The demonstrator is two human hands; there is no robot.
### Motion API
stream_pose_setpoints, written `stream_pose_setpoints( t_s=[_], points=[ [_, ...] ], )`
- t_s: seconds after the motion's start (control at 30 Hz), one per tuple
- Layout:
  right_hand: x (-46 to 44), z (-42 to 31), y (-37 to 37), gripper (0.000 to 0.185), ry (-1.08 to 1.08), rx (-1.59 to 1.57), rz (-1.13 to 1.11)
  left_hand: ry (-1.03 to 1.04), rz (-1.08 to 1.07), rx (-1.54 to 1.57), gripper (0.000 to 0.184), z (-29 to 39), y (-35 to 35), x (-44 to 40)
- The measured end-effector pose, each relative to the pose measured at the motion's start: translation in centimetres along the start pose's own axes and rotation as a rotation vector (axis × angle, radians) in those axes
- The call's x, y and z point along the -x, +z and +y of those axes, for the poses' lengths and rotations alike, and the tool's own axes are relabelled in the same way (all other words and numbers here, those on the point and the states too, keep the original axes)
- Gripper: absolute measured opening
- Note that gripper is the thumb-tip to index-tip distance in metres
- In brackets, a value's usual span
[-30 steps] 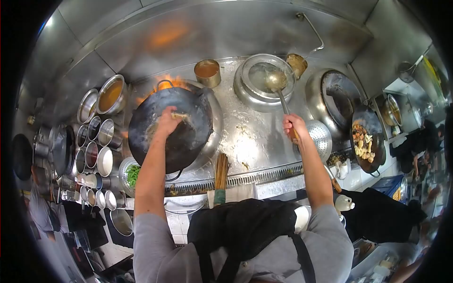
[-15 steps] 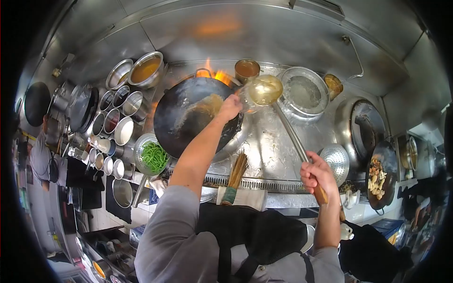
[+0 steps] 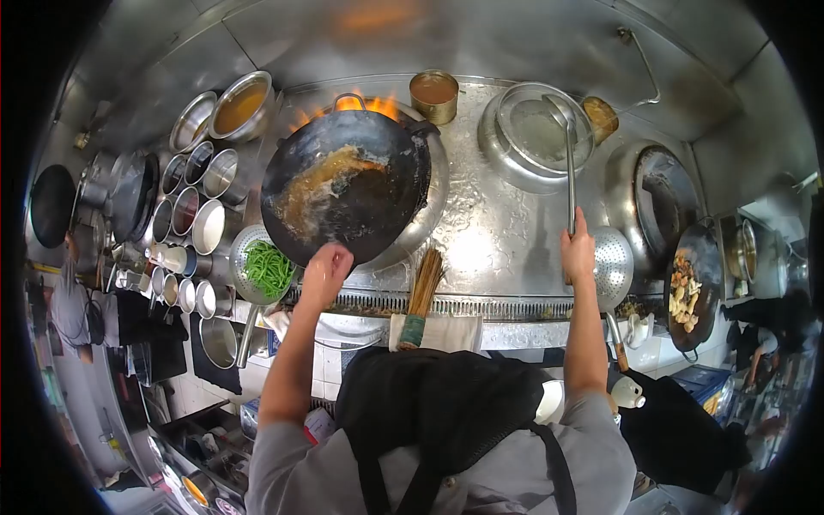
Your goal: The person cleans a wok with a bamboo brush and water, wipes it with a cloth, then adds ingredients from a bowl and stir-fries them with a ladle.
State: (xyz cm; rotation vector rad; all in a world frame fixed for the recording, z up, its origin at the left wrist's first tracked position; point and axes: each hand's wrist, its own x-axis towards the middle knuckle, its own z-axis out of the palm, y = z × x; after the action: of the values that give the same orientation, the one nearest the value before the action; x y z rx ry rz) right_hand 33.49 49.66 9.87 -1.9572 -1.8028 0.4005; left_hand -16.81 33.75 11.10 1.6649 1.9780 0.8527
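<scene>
Across the steel worktop (image 3: pixel 481 257), from the head view, flames (image 3: pixel 378 107) lick up at eleven o'clock behind a black wok (image 3: pixel 378 206). Brownish, foamy liquid (image 3: pixel 322 184) lies spread unevenly over the wok's inside, so I judge it freshly moved rather than settled. My left hand (image 3: pixel 328 268) is at the wok's near rim, fingers drawn in; I cannot tell whether they grip it. My right hand (image 3: pixel 578 249) is closed round the handle of a ladle (image 3: pixel 571 163), whose head is at the pot (image 3: pixel 496 154) between one and two o'clock, well apart from the wok; how deep it sits is unclear. A perforated strainer (image 3: pixel 241 276) of green vegetables (image 3: pixel 268 269) lies at nine o'clock, a bundled brush (image 3: pixel 422 296) at six.
</scene>
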Motion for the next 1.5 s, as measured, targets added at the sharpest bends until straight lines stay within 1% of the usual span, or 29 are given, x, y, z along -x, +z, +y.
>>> stream_pose_setpoints(
  t_s=[0.03, 0.1, 0.13, 0.2, 0.23, 0.27, 0.3, 0.33, 0.37, 0.47, 0.63, 0.67, 0.73, 0.83, 0.87, 0.9, 0.97, 1.03, 1.1, 1.13, 1.17, 1.2, 1.23, 1.27, 1.33, 1.4, 1.43, 1.47, 1.5],
  points=[
    [-0.7, 0.0, 0.8, 0.065, 0.004, 0.008, 0.005, 0.041, 0.023, 0.034, 0.017, -0.4, 0.4, 1.4],
    [-2.3, 0.0, 1.9, 0.055, 0.228, -0.301, -0.087, 0.112, 0.052, -0.085, 0.016, -1.9, 1.8, 3.1],
    [-3.2, -0.1, 2.4, 0.055, 0.229, -0.293, -0.073, 0.122, 0.052, -0.072, 0.016, -2.6, 2.5, 3.4],
    [-4.9, -0.5, 2.9, 0.025, 0.384, -0.976, -0.186, 0.145, 0.153, -0.218, 0.014, -3.8, 3.5, 3.3],
    [-5.1, -1.7, 2.1, 0.025, 0.383, -0.969, -0.171, 0.155, 0.151, -0.206, 0.014, -4.3, 3.7, 3.1],
    [-5.1, -2.7, 1.2, 0.013, 0.457, -1.248, -0.253, 0.155, 0.156, -0.19, 0.014, -4.8, 3.8, 3.0],
    [-4.7, -4.2, 0.0, 0.012, 0.527, -1.529, -0.338, 0.153, 0.162, -0.175, 0.013, -5.3, 3.8, 3.0],
    [-4.2, -5.6, -1.1, 0.019, 0.621, -1.67, -0.38, 0.159, 0.161, -0.168, 0.013, -5.7, 3.7, 2.9],
    [-3.4, -6.7, -2.1, 0.019, 0.618, -1.669, -0.369, 0.162, 0.151, -0.162, 0.013, -6.1, 3.6, 2.7],
    [0.5, -10.0, -4.6, 0.013, 0.635, -1.878, -0.549, 0.2, 0.136, -0.129, 0.014, -6.6, 3.5, 2.7],
    [8.0, -20.2, -8.0, 0.011, 0.572, -1.909, -0.624, 0.26, 0.102, 0.044, 0.018, -7.3, 2.2, 3.0],
    [9.3, -21.9, -7.7, 0.011, 0.576, -1.926, -0.644, 0.253, 0.11, 0.04, 0.018, -7.6, 1.7, 3.1],
    [11.7, -24.6, -6.1, 0.012, 0.613, -1.98, -0.714, 0.254, -0.013, 0.144, 0.03, -7.8, 0.6, 3.4],
    [13.8, -27.4, -2.1, 0.019, 0.68, -2.098, -0.923, 0.357, 0.063, 0.197, 0.042, -7.0, -1.8, 4.0],
    [14.4, -28.5, -0.3, 0.017, 0.686, -2.08, -0.94, 0.397, 0.052, 0.197, 0.053, -6.8, -3.0, 4.4],
    [15.0, -29.5, 1.6, 0.016, 0.695, -2.062, -0.957, 0.39, 0.057, 0.195, 0.053, -6.1, -4.4, 4.9],
    [16.1, -31.5, 5.8, 0.025, 0.696, -2.014, -0.972, 0.488, 0.045, 0.244, 0.062, -3.6, -7.7, 6.0],
    [16.9, -33.4, 10.1, 0.01, 0.698, -2.002, -1.08, 0.62, 0.002, 0.21, 0.072, -1.5, -10.1, 7.0],
    [18.7, -36.1, 14.5, 0.007, 0.644, -1.836, -0.832, 0.672, -0.037, 0.149, 0.083, -0.1, -11.1, 8.0],
    [20.0, -38.0, 14.3, 0.006, 0.579, -1.697, -0.762, 0.681, -0.038, 0.159, 0.083, -0.2, -10.9, 8.2],
    [21.1, -39.8, 14.7, 0.014, 0.674, -1.609, -0.759, 0.692, -0.037, 0.17, 0.083, -0.4, -10.7, 8.2],
    [21.8, -39.3, 17.0, 0.023, 0.513, -1.618, -0.728, 0.662, -0.018, 0.185, 0.068, -1.1, -10.1, 7.9],
    [22.3, -39.3, 18.3, 0.033, 0.352, -1.621, -0.693, 0.651, -0.014, 0.187, 0.068, -2.1, -10.3, 7.7],
    [22.4, -38.4, 18.7, 0.033, 0.354, -1.614, -0.699, 0.621, 0.007, 0.245, 0.057, -3.3, -10.8, 7.5],
    [22.8, -36.7, 16.6, 0.052, 0.179, -1.048, -0.801, 0.539, 0.091, 0.448, 0.033, -4.8, -12.6, 7.2],
    [23.5, -29.7, 18.8, 0.062, -0.186, -0.167, -0.318, 0.478, 0.239, 0.76, 0.029, -7.1, -14.2, 6.1],
    [24.4, -26.9, 18.9, 0.068, -0.173, 0.026, -0.244, 0.382, 0.334, 0.868, 0.022, -7.4, -15.8, 5.6],
    [25.1, -25.8, 18.2, 0.077, -0.028, 0.207, -0.325, 0.291, 0.439, 0.922, 0.019, -8.5, -16.9, 4.4],
    [26.3, -24.1, 18.7, 0.077, -0.029, 0.217, -0.329, 0.277, 0.505, 0.988, 0.024, -9.2, -18.6, 3.2]
  ],
)
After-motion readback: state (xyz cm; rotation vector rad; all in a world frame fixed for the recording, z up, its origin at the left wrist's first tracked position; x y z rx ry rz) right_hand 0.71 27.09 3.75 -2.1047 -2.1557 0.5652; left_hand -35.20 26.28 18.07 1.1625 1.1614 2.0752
